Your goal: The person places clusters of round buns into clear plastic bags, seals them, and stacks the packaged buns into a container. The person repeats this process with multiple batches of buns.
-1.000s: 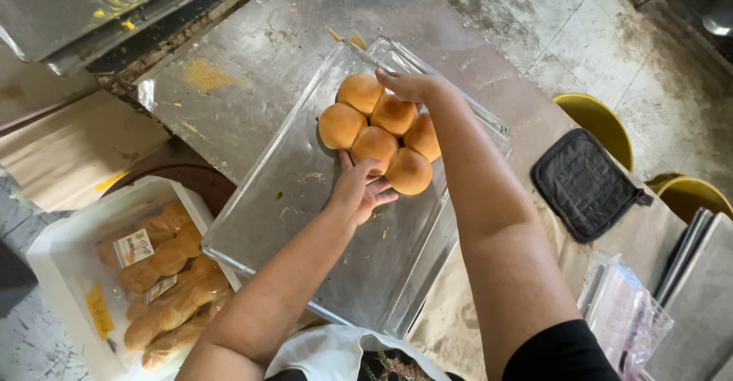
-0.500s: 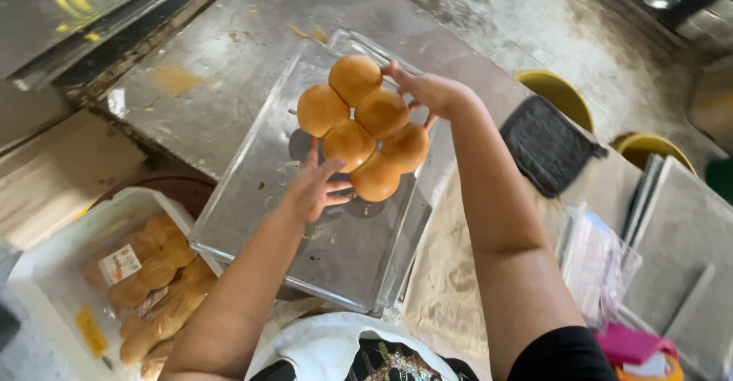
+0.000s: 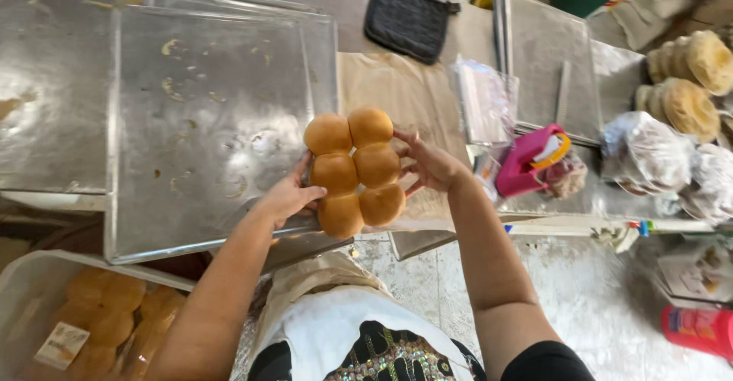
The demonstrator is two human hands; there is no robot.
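A joined block of several golden-brown bread rolls (image 3: pixel 353 169) is held up between both my hands, over the near right corner of a bare metal baking tray (image 3: pixel 206 121). My left hand (image 3: pixel 289 195) grips the block's left side. My right hand (image 3: pixel 429 163) supports its right side with fingers spread. The tray under it carries only crumbs and grease marks.
A white tub (image 3: pixel 46 312) with bagged rolls sits at lower left. A dark oven mitt (image 3: pixel 407 18) lies at the top. More metal trays (image 3: pixel 550 60), a pink tape dispenser (image 3: pixel 531 159), clear plastic bags (image 3: pixel 485 102) and bagged breads (image 3: pixel 687 83) are on the right.
Both hands lifted the block of rolls off the tray and brought it toward me and to the right. The camera view swung right, showing the trays and breads there.
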